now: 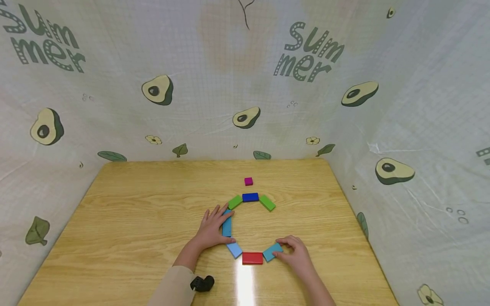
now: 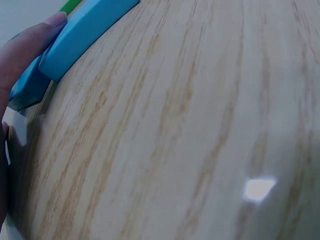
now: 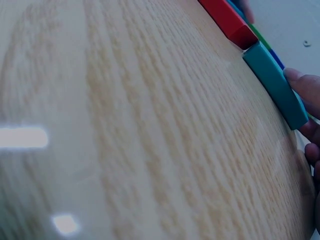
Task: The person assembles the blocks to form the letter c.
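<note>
In the head view several coloured blocks lie on the table in a ring with a gap on its right side. My left hand (image 1: 212, 228) spreads its fingers over the blue block (image 1: 227, 229) on the left side, fingertips at its top end. The left thumb rests by the light blue block (image 1: 235, 250). My right hand (image 1: 297, 254) pinches a teal block (image 1: 272, 252) between thumb and fingers. One end of that block meets the corner of the red block (image 1: 252, 258); the right wrist view shows these two ends close together.
At the far side of the ring, a dark blue block (image 1: 250, 197) sits between a left green block (image 1: 235, 202) and a right green block (image 1: 267, 203). A small magenta block (image 1: 249, 181) lies beyond them. Printed cloth (image 1: 206, 136) hangs around the wooden table (image 1: 145, 204).
</note>
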